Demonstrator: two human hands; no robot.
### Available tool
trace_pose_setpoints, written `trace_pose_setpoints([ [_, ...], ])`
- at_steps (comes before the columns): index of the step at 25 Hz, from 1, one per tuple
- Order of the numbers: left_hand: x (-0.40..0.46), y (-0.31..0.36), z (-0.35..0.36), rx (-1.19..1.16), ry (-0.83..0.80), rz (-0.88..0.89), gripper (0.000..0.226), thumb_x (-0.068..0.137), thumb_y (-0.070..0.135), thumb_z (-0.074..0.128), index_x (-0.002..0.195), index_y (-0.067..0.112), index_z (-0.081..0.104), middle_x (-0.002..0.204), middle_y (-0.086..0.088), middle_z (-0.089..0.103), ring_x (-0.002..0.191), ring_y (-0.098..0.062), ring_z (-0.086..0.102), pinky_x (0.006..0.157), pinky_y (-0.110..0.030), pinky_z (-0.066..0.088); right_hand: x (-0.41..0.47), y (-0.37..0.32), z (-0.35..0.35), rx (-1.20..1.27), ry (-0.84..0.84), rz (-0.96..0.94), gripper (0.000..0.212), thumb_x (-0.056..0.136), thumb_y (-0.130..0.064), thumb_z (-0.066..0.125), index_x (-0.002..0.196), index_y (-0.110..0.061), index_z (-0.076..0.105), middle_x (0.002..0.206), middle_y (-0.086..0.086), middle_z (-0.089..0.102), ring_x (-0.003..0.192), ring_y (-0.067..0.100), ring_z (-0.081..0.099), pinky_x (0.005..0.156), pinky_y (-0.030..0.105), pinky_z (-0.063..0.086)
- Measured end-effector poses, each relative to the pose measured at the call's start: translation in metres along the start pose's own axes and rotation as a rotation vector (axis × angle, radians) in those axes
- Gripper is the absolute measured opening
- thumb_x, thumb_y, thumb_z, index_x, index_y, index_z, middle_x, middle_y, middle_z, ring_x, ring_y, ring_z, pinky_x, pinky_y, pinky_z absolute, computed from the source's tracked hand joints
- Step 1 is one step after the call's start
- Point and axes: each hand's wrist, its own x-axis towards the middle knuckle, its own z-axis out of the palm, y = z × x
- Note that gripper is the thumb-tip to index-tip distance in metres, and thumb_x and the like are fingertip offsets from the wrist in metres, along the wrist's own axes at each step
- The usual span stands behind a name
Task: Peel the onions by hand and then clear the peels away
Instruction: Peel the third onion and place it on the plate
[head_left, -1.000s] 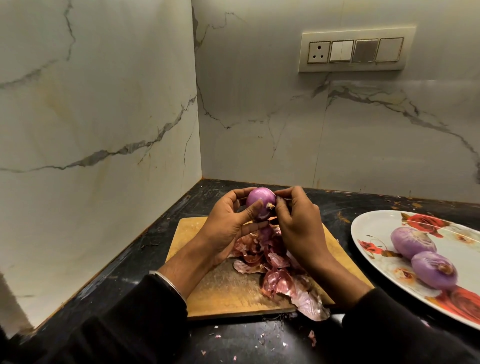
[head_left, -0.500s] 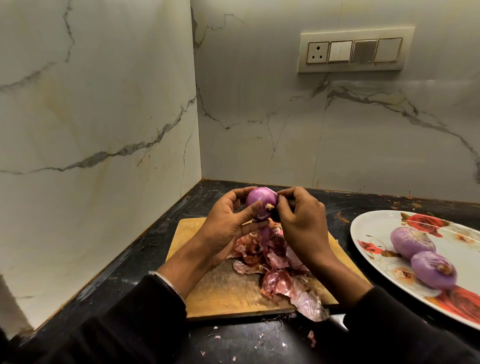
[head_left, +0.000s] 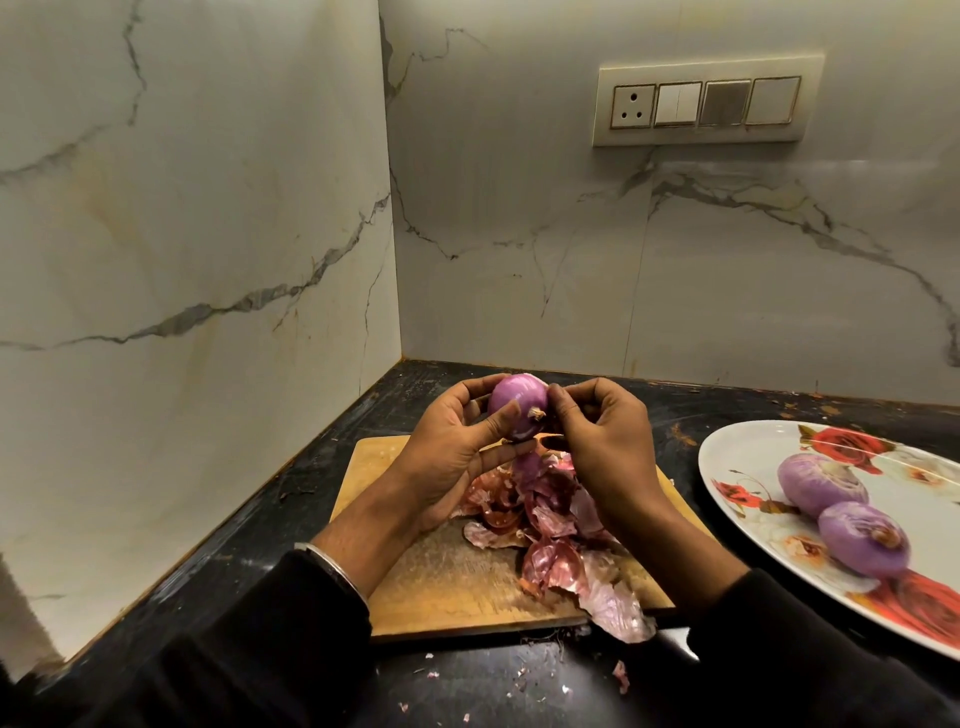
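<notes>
My left hand (head_left: 449, 457) cups a purple onion (head_left: 517, 402) above the wooden cutting board (head_left: 436, 577), thumb across its front. My right hand (head_left: 602, 447) pinches at the onion's right side near the root end; whether it holds a strip of skin is hidden by its fingers. A heap of reddish onion peels (head_left: 550, 535) lies on the board under both hands and spills over its front edge. Two peeled onions, one (head_left: 821, 483) behind the other (head_left: 865, 538), rest on the floral plate (head_left: 748, 457) at the right.
The black countertop (head_left: 291, 519) sits in a corner between two marble walls. Small peel scraps (head_left: 621, 675) dot the counter in front of the board. A switch panel (head_left: 706, 104) is mounted on the back wall.
The onion has turned slightly in my left hand and my right fingers have shifted closer around its root end. The peels and plate have not moved.
</notes>
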Motion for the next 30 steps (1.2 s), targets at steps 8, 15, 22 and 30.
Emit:
trace_pose_setpoints([
  [8,-0.0021,0.0012,0.0030,-0.015,-0.025,0.008,0.051,0.079,0.011,0.067,0.128,0.005,0.054,0.128,-0.016,0.062,0.107,-0.033,0.069,0.083,-0.039,0.062,-0.0036,0.0013,0.0033,-0.162,0.054,-0.152,0.010,0.099,-0.020,0.056,0.092,-0.013,0.058,0.079,0.000,0.063,0.073,0.015,0.064,0.061,0.024,0.055],
  [15,-0.0012,0.0016,0.0032,-0.087,-0.039,0.005,0.048,0.086,0.014,0.059,0.132,0.002,0.052,0.133,-0.020,0.059,0.115,-0.035,0.065,0.084,-0.040,0.061,0.0039,0.0002,-0.0005,-0.018,0.090,-0.057,0.015,0.098,-0.027,0.058,0.090,-0.014,0.057,0.086,0.007,0.064,0.076,0.020,0.069,0.061,0.025,0.058],
  [22,0.0023,-0.0014,-0.0011,-0.073,-0.037,-0.025,0.042,0.096,0.021,0.054,0.134,0.003,0.054,0.133,-0.021,0.061,0.122,-0.033,0.061,0.095,-0.041,0.056,0.0004,-0.0007,0.0020,0.102,-0.036,0.036,0.026,0.094,-0.040,0.062,0.102,-0.015,0.064,0.092,0.006,0.072,0.083,0.017,0.072,0.067,0.032,0.060],
  [30,0.0014,-0.0002,-0.0011,-0.036,0.003,0.006,0.051,0.079,0.016,0.068,0.128,0.005,0.057,0.126,-0.019,0.065,0.112,-0.033,0.067,0.089,-0.040,0.059,0.0007,0.0024,0.0030,0.174,-0.026,0.063,0.018,0.094,-0.025,0.064,0.097,-0.007,0.068,0.087,0.010,0.073,0.083,0.020,0.073,0.076,0.034,0.061],
])
